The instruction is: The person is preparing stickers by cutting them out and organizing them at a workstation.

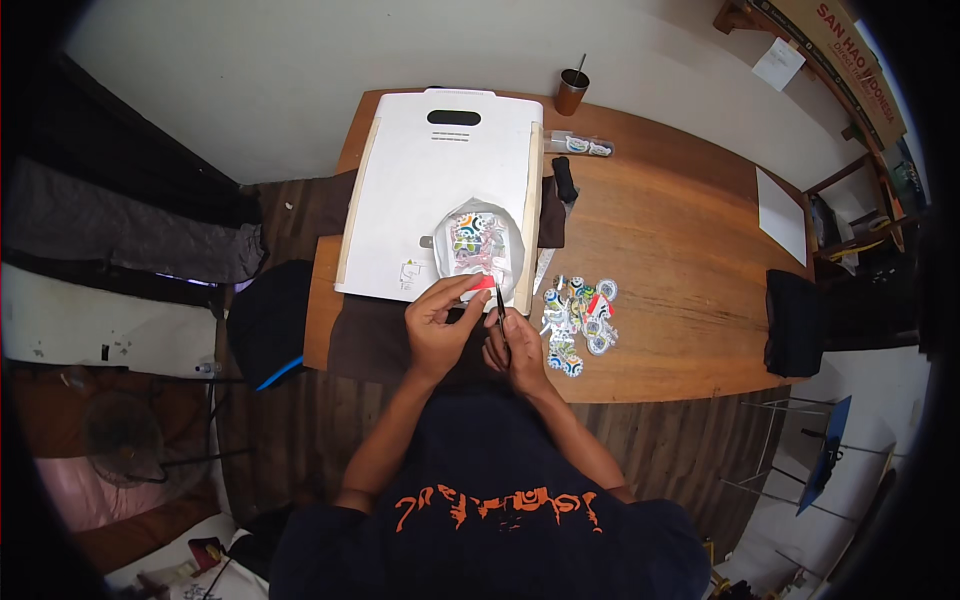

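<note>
My left hand (pixel 437 325) pinches a small red-and-white sticker piece (pixel 484 282) between thumb and fingers. Close beside it, my right hand (pixel 517 355) is closed around slim dark scissors (pixel 502 308), their tips up against the piece. Both hands are over the near edge of a white board (pixel 395 215). Just beyond them is a round, white plastic container (pixel 438 232) with colourful printed scraps inside. To the right of my right hand lies a loose pile of cut-out stickers (pixel 568 325), many of them round.
The board rests on a brown wooden table (pixel 680 250). Toward the back stand a brown tumbler with a straw (pixel 571 92) and a clear pack of stickers (pixel 580 145). A small black item (pixel 565 180) lies beside the board. Dark folded cloth (pixel 793 325) sits at the right edge.
</note>
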`<control>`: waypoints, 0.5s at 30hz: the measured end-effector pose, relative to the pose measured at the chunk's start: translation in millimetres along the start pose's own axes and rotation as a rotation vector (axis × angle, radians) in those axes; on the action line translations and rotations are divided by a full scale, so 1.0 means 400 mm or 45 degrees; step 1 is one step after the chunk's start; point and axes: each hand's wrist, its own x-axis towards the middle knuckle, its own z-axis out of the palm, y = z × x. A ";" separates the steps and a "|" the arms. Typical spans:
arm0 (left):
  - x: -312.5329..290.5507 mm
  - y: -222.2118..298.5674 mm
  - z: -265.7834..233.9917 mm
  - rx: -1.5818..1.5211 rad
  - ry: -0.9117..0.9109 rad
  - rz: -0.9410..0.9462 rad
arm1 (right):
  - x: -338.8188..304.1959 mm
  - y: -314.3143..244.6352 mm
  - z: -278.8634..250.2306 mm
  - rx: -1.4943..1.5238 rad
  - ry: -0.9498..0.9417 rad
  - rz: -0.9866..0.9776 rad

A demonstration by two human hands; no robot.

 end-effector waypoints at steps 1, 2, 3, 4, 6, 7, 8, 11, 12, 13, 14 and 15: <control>0.000 -0.001 0.000 0.000 0.000 -0.001 | 0.000 0.001 -0.001 -0.014 -0.003 -0.010; -0.001 -0.002 0.000 -0.009 -0.007 0.000 | 0.001 0.002 -0.002 -0.028 -0.005 -0.021; -0.002 -0.003 0.000 -0.018 -0.015 0.000 | 0.000 0.005 -0.005 -0.028 -0.005 -0.020; -0.003 -0.004 0.000 -0.018 -0.014 0.000 | 0.000 0.008 -0.007 -0.035 -0.010 -0.025; -0.005 -0.006 0.001 -0.026 -0.017 -0.029 | 0.000 0.010 -0.010 -0.040 -0.015 -0.029; -0.004 -0.006 0.001 -0.026 -0.018 -0.029 | 0.001 0.008 -0.007 -0.046 -0.011 -0.030; -0.003 -0.006 0.000 -0.034 -0.019 -0.036 | 0.002 0.006 -0.006 -0.052 -0.008 -0.031; -0.002 -0.005 0.000 -0.038 -0.021 -0.041 | 0.002 0.012 -0.011 -0.029 0.000 -0.009; -0.002 -0.004 0.000 -0.034 -0.023 -0.038 | 0.001 0.012 -0.011 -0.029 0.001 -0.009; -0.001 -0.005 0.000 -0.033 -0.023 -0.038 | 0.001 0.009 -0.009 -0.031 -0.002 -0.012; -0.001 -0.005 0.001 -0.037 -0.029 -0.037 | 0.001 0.007 -0.009 -0.033 -0.005 -0.016; -0.001 -0.006 0.001 -0.041 -0.035 -0.035 | 0.002 0.007 -0.009 -0.033 -0.005 -0.016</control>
